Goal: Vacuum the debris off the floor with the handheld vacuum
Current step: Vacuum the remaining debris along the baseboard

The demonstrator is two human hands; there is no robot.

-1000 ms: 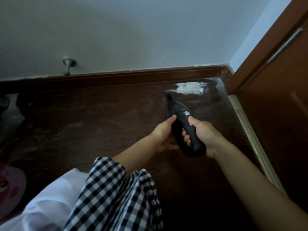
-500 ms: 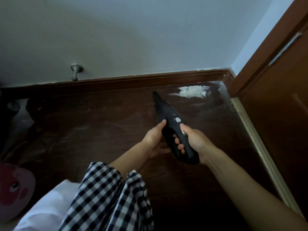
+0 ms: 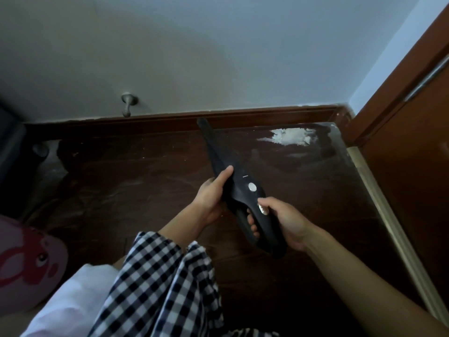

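Handheld vacuum point(image 3: 233, 176) over the floor point(image 3: 136, 190), nozzle toward the baseboard point(image 3: 170, 122) behind. Debris pile point(image 3: 290, 137) right of the nozzle, near the corner. Door point(image 3: 413, 166) at right. Doorstop point(image 3: 127, 103) on the wall, far left of the nozzle.

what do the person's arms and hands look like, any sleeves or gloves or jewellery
Both forearms are bare to the lower frame edge, with no sleeves showing. The left hand and right hand wear no gloves, and no rings, watch or bracelet can be seen. The only clothing in view is a black-and-white checked garment and white fabric below the arms.
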